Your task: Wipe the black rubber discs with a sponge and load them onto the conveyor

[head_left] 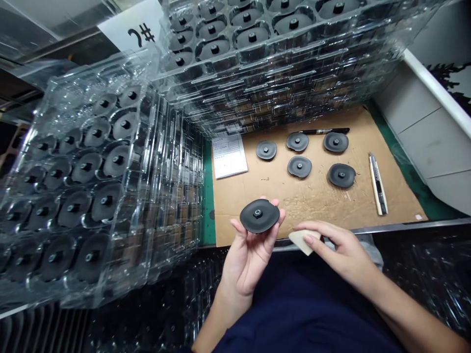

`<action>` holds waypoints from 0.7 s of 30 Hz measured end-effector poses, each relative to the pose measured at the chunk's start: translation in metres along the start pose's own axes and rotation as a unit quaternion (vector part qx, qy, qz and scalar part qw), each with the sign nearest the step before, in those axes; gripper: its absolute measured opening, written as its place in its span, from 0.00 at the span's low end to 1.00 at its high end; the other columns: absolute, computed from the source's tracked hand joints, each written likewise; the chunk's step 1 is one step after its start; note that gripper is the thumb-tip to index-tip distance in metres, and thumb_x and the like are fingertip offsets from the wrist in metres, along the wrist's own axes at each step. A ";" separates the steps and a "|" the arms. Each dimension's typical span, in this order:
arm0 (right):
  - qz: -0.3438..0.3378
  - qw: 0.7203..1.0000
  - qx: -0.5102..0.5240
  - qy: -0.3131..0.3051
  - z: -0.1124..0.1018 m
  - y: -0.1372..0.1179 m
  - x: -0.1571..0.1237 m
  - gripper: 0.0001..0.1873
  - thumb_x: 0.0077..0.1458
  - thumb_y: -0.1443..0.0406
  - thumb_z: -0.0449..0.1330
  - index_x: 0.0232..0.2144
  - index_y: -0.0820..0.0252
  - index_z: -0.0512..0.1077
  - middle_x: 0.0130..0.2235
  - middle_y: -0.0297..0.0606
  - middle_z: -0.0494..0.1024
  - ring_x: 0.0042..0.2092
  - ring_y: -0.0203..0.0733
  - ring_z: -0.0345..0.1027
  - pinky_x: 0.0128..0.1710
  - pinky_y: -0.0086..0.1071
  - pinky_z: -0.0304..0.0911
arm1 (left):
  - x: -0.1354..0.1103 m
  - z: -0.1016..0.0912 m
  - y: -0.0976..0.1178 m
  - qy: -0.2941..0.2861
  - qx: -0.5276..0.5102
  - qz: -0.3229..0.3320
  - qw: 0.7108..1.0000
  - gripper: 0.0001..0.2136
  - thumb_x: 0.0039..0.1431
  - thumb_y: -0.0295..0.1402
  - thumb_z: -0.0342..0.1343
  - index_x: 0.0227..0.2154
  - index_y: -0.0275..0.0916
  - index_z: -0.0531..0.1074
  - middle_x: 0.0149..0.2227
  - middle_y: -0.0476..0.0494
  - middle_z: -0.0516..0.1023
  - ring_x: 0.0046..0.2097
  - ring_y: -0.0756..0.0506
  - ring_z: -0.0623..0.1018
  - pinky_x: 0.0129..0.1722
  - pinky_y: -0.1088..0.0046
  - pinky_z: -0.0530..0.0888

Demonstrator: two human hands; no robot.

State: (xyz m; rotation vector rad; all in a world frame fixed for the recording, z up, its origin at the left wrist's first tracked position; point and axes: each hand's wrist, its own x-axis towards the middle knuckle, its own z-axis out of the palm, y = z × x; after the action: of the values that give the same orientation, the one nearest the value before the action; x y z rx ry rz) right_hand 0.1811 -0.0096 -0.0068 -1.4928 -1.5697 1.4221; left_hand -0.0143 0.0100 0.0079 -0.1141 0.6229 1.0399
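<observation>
My left hand (246, 262) holds one moulded disc (259, 215) just in front of the near edge of the cardboard sheet (316, 206), and my right hand (336, 247) pinches a small block (302, 241) close to the right of it. On the sheet lie five more discs (299, 166) in two rows, with a marker (326, 131) behind them, a utility knife (378, 184) to their right and a paper form (228, 155) to their left. Stacked trays (91, 186) holding discs stand on my left, another stack (279, 83) rises behind the sheet, and a numbered card (132, 24) sits behind the left stack.
</observation>
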 end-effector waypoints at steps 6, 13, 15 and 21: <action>-0.115 0.988 -0.072 0.068 -0.019 -0.033 0.017 0.12 0.58 0.65 0.55 0.45 0.51 0.71 0.43 0.34 0.76 0.43 0.38 0.70 0.36 0.28 0.66 | -0.007 0.000 -0.010 -0.002 0.090 0.021 0.996 0.32 0.51 0.46 0.57 0.59 0.50 0.57 0.56 0.44 0.70 0.54 0.41 0.72 0.52 0.68 0.70; -0.288 0.937 -0.191 0.051 -0.002 -0.053 0.022 0.15 0.58 0.72 0.52 0.47 0.63 0.69 0.36 0.40 0.75 0.36 0.39 0.65 0.37 0.36 0.61 | -0.013 0.002 -0.012 0.032 0.224 0.156 0.962 0.32 0.35 0.38 0.70 0.49 0.46 0.70 0.51 0.46 0.74 0.48 0.43 0.76 0.47 0.72 0.73; -0.290 0.939 -0.184 0.014 -0.002 -0.052 0.023 0.13 0.58 0.72 0.53 0.45 0.61 0.70 0.35 0.38 0.75 0.35 0.38 0.64 0.36 0.35 0.60 | -0.012 0.002 -0.010 0.015 0.234 0.159 0.959 0.32 0.34 0.38 0.70 0.49 0.46 0.71 0.52 0.45 0.74 0.49 0.43 0.75 0.48 0.73 0.73; -0.303 0.941 -0.148 0.022 0.000 -0.063 0.010 0.17 0.56 0.74 0.54 0.49 0.64 0.68 0.36 0.40 0.76 0.35 0.38 0.65 0.37 0.36 0.60 | -0.010 0.004 -0.011 -0.001 0.228 0.173 0.958 0.29 0.38 0.39 0.68 0.48 0.47 0.70 0.51 0.46 0.75 0.50 0.41 0.76 0.51 0.69 0.72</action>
State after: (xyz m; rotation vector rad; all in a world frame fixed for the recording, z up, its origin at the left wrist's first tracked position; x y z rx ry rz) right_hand 0.1561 0.0105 0.0478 -1.0310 -2.0472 0.8200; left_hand -0.0073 -0.0020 0.0141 0.4143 0.8861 1.2039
